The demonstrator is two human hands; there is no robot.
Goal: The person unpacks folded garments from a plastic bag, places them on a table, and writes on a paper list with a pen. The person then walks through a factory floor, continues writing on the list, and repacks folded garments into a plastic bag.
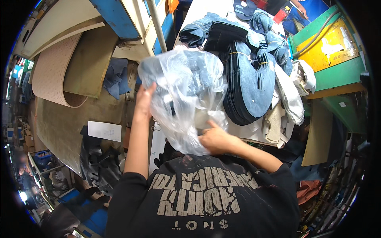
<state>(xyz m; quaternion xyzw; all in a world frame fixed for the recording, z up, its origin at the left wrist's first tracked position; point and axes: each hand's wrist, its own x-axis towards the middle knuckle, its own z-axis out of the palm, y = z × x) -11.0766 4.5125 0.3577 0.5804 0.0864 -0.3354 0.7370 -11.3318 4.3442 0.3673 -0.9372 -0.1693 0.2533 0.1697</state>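
Note:
In front of my chest is a clear plastic bag (pixel 186 95), bulging, with blue-grey pieces showing through its film. My left hand (pixel 146 99) grips the bag's left side, its fingertips partly hidden behind the film. At the lower right of the bag, my right hand (pixel 216 139) is closed on gathered plastic, with the index finger stretched out. Right beside the bag stands a thick stack of blue-grey, U-shaped cut leather pieces (pixel 258 95), tied with thin yellow bands. More tied bundles of leather (pixel 196 29) lie behind it.
A green and yellow machine (pixel 329 43) stands at the right, with white cloth-like bundles (pixel 291 95) near it. Curved sheet material (pixel 53 71), a white paper (pixel 104 131) and black scraps (pixel 101 158) are on the left. Another person's hand (pixel 300 8) shows at the far right.

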